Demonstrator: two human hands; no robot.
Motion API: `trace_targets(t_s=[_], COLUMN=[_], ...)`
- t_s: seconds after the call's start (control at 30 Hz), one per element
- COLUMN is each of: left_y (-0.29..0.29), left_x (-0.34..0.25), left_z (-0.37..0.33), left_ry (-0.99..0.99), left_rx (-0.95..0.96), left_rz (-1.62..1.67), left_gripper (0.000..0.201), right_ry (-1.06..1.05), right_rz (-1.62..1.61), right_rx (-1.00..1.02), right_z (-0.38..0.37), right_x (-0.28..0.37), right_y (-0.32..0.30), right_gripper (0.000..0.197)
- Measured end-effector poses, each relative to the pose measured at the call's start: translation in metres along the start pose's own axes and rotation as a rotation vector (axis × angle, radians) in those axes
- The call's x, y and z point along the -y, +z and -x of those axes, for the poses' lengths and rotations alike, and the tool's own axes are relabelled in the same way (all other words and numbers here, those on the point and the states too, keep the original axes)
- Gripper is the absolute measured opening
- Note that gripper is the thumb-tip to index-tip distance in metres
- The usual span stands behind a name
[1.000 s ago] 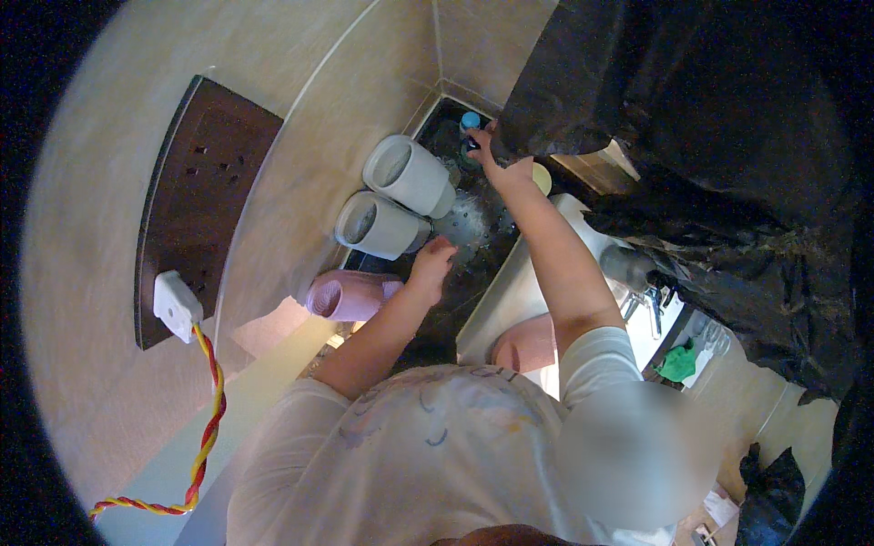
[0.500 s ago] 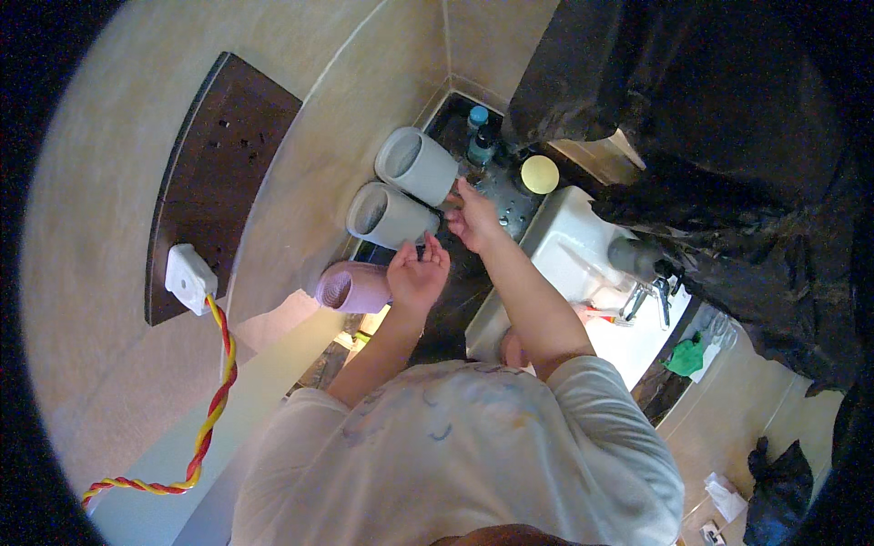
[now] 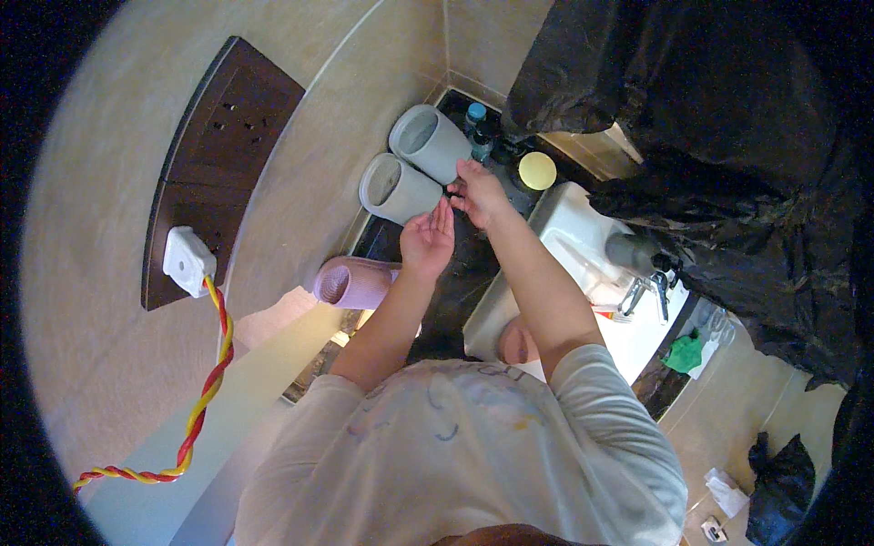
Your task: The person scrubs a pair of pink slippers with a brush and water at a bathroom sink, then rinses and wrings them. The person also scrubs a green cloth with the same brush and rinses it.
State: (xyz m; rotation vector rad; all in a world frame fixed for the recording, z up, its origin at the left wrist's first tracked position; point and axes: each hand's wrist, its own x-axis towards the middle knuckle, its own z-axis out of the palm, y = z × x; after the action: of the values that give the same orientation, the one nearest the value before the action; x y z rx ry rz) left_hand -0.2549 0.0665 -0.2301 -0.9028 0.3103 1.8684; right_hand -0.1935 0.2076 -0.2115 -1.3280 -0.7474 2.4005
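Observation:
Two grey cup-shaped containers, a farther one [image 3: 442, 150] and a nearer one [image 3: 414, 196], stand side by side on the dark counter [image 3: 446, 300] along the wall. My left hand [image 3: 428, 241] is open, palm up, fingers stretched toward the base of the nearer container. Beside it my right hand [image 3: 478, 196] has its thumb and fingers apart. Its thumb side meets the farther container's lower edge, and its curled fingertips are close to the left hand's. Neither hand is wrapped round anything. A lilac container [image 3: 353, 282] stands nearer me, by my left forearm, which partly hides it.
A blue-capped bottle [image 3: 475, 114] and a yellow round lid [image 3: 537, 171] are in the far corner. On the right is a white sink [image 3: 566, 218] with a metal tap [image 3: 657, 291] and a grey bottle [image 3: 630, 255]. Black plastic sheeting [image 3: 728, 182] hangs beyond. A white plug [image 3: 189, 259] sits in the wall socket panel.
Both grey containers have shifted away from me and slightly right. My hands have moved the same way and closer together. The lilac container has stayed about where it was.

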Motion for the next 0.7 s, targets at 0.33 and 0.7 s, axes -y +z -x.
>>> trace_targets(t_s=[0.33, 0.7], left_y=[-0.001, -0.051], left_x=[0.001, 0.044], left_z=[-0.002, 0.059], left_ry=[-0.057, -0.328], left_rx=[0.063, 0.156], left_rz=[-0.108, -0.787], left_gripper=[0.025, 0.019], right_ry=[0.025, -0.199], right_rz=[-0.032, -0.042], right_rx=[-0.039, -0.306], right_z=[-0.005, 0.143], right_x=[0.003, -0.078], right_y=[0.001, -0.067], right_gripper=[0.032, 0.020])
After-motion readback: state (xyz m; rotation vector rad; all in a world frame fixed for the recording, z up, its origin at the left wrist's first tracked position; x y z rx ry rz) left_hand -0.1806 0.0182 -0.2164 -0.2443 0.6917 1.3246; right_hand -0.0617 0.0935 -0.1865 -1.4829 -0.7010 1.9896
